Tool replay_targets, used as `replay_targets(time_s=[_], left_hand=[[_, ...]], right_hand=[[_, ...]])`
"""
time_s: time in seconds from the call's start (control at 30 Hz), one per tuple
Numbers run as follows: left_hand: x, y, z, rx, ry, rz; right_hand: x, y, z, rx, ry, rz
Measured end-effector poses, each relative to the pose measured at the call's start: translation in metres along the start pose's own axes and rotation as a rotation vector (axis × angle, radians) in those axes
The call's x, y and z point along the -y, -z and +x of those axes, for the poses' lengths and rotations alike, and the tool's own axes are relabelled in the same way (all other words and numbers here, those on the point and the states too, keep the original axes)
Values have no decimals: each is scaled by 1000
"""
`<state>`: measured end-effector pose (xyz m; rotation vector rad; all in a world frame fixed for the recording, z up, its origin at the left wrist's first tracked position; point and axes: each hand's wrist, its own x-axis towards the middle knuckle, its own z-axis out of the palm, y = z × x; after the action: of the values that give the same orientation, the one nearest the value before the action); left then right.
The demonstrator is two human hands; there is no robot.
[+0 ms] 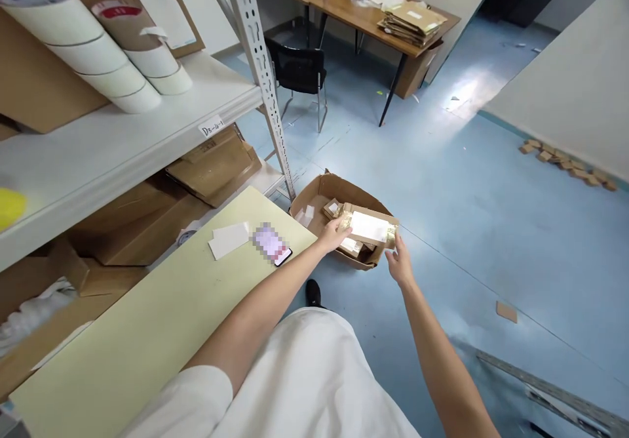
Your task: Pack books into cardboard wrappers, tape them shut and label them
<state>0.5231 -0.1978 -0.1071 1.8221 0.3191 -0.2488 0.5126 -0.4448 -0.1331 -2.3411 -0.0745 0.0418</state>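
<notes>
Gripping a small box point(371, 227) by its left end, the left hand point(335, 235) has its fingers clamped on it; the right hand point(400, 262) touches the other end, though how tightly its fingers close I cannot tell. Support at both ends seems to steady the box and leave its white label point(366, 225) showing upward. It is over an open carton point(354, 192) containing other boxes point(333, 208). A phone point(272, 244) and papers point(228, 240) lie on the table point(167, 320) alongside, presumably leaving both hands free.
</notes>
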Motion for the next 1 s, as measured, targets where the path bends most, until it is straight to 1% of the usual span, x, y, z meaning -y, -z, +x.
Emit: replay_targets(time_s=[0.07, 0.13, 0.2, 0.27, 0.3, 0.4, 0.47, 0.53, 0.63, 0.7, 0.77, 0.87, 0.93, 1.0], left_hand=[[2, 1, -3, 28, -14, -81], [8, 8, -15, 33, 3, -146], [20, 21, -34, 6, 35, -201], [34, 37, -58, -63, 67, -229], [41, 45, -72, -106, 84, -233], [62, 72, -120, -246, 112, -228], [74, 89, -158, -347, 119, -219], [86, 104, -201, -454, 139, -203], [104, 120, -276, -614, 200, -191], [119, 124, -330, -728, 240, -188], [137, 123, -384, -846, 283, -174], [169, 114, -461, -1012, 388, -159], [187, 105, -506, -1114, 482, -191], [200, 95, -545, -1209, 571, -232]], right_hand=[[3, -6, 2, 39, 30, 36], [12, -15, 1, 86, 3, 115], [26, -26, 0, 139, -48, 192], [44, -41, -2, 201, -90, 222], [54, -48, -4, 236, -88, 221], [88, -76, -10, 373, 6, 256], [116, -96, -16, 493, 110, 289], [147, -117, -28, 639, 237, 272], [196, -147, -59, 867, 500, 147], [226, -165, -90, 976, 703, 44], [253, -183, -127, 1062, 891, -55], [289, -209, -191, 1205, 1111, -200], [311, -224, -236, 1302, 1249, -293], [331, -236, -279, 1383, 1395, -373]])
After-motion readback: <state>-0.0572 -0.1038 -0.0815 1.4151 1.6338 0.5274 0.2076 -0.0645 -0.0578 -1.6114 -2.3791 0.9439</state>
